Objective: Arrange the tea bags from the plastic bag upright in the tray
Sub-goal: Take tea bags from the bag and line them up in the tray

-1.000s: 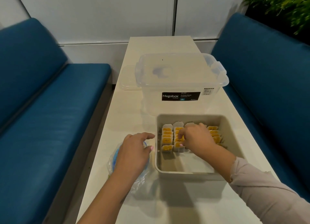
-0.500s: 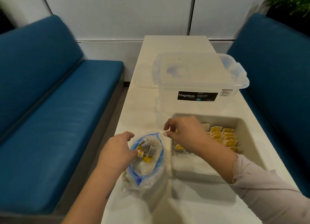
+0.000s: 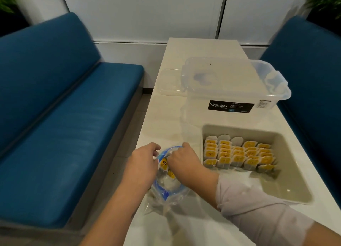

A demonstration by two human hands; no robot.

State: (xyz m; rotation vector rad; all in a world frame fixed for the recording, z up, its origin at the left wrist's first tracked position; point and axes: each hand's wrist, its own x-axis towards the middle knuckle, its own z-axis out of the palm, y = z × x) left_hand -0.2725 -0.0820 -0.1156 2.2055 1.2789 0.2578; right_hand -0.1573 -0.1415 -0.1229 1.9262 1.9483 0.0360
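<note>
Since the earlier frame, the right hand [image 3: 181, 162] was moved out of the tray [image 3: 287, 192] and into the mouth of the plastic bag [image 3: 166, 192], just left of the tray. A yellow-tagged tea bag [image 3: 163, 163] appeared to be pinched by its fingers. The bag's rim was gripped by the left hand [image 3: 143, 165] and held open. Roughly five rows of tea bags [image 3: 238, 154] were stood upright at the tray's far end; near half left bare. A few bags were seen remaining inside.
</note>
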